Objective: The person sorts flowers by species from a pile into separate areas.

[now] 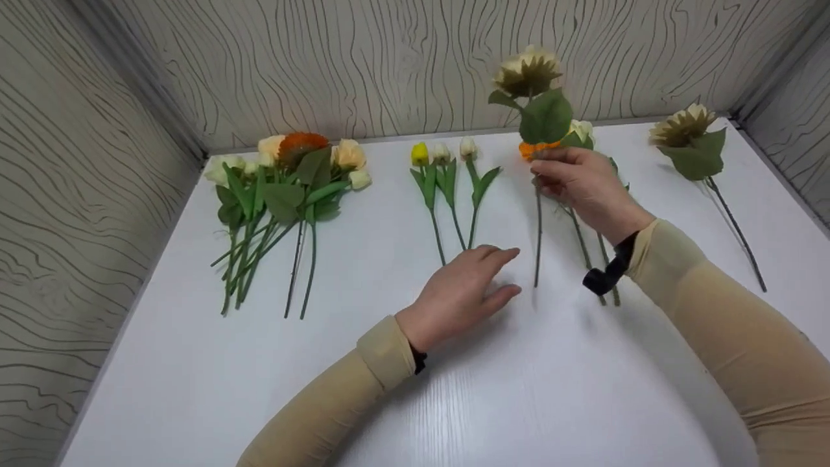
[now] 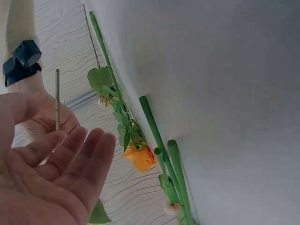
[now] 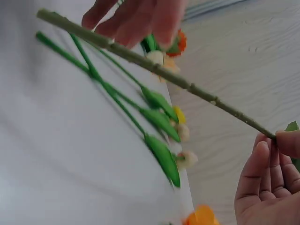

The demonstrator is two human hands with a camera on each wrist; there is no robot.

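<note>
1) The right hand (image 1: 587, 188) pinches the stem of a cream flower (image 1: 545, 120) between thumb and fingers, raising it upright above the table (image 1: 181, 363), bloom uppermost
2) The left hand (image 1: 460, 295) holds nothing, its fingers extended and thumb apart, near the lower end of that stem
3) Behind the right hand lie an orange flower (image 1: 535, 150) and a pale bloom (image 1: 582, 131), both partly hidden
4) Beyond the left hand, three tulips (image 1: 449, 185) lie side by side, one yellow, two pale
5) Farther out, a mixed bunch (image 1: 285, 201) lies at left, another cream bloom (image 1: 697, 155) at right
6) Wood-grain panels (image 1: 363, 65) stand around the table
</note>
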